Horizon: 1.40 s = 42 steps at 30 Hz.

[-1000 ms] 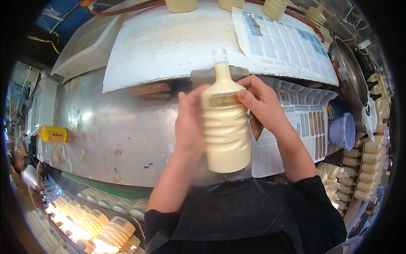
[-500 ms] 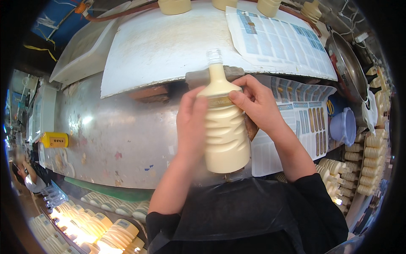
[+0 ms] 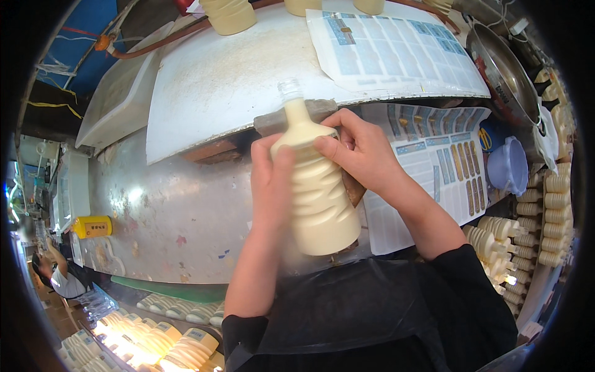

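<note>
A cream bottle (image 3: 322,217) with wavy ridges and a clear threaded mouth lies in front of me, its neck pointing away over a grey block (image 3: 268,123). My left hand (image 3: 271,180), slightly blurred, is closed around the left side of its shoulder. On the right side my right hand (image 3: 362,149) grips the shoulder, thumb on top and fingers curled behind. By that thumb a small dark piece of a label band shows; the fingers cover the rest. Beside my right forearm lies a sheet of blue and gold stickers (image 3: 449,158).
A white board (image 3: 217,74) covers the far side of the metal table (image 3: 167,211), with another sticker sheet (image 3: 390,53) on it. A purple bucket (image 3: 508,166) and large pan (image 3: 503,74) stand right. Cream bottles crowd both sides; a yellow container (image 3: 92,227) sits left.
The bottle has turned about its length, so the gold band that faced up at its shoulder is now mostly out of sight at the right. Both hands still hold it; the view has shifted slightly.
</note>
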Motion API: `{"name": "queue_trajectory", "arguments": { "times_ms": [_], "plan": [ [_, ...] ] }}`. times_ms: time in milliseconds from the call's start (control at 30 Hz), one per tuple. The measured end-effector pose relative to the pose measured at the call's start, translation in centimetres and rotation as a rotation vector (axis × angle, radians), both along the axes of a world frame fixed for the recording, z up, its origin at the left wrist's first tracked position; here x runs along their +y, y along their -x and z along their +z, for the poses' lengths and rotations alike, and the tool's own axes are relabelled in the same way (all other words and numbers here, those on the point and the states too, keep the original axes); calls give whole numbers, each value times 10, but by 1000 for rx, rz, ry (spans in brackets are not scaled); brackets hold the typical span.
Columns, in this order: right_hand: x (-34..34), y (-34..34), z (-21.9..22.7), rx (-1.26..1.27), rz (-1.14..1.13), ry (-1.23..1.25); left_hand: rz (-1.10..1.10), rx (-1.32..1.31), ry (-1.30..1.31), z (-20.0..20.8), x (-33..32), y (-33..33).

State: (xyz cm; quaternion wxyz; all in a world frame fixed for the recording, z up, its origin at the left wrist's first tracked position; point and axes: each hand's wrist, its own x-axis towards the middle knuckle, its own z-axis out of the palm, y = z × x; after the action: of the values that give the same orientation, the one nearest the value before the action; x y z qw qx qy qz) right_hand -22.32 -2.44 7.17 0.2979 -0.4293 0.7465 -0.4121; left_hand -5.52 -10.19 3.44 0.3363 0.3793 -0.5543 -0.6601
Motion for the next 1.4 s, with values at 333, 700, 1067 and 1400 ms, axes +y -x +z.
{"name": "queue_trajectory", "arguments": {
  "times_ms": [333, 700, 1067, 1400],
  "plan": [
    [0, 0, 5, -4, 8, -29, -8, 23, -4, -2, -1, -1],
    [7, 11, 25, -329, -137, 334, 42, 105, -91, -8, 0, 3],
    [5, -23, 12, 117, -141, 319, 5, 103, -60, 2, 6, 1],
    [0, -13, 15, 125, 71, 440, -56, -255, 172, 23, -6, 8]
  ]
}}
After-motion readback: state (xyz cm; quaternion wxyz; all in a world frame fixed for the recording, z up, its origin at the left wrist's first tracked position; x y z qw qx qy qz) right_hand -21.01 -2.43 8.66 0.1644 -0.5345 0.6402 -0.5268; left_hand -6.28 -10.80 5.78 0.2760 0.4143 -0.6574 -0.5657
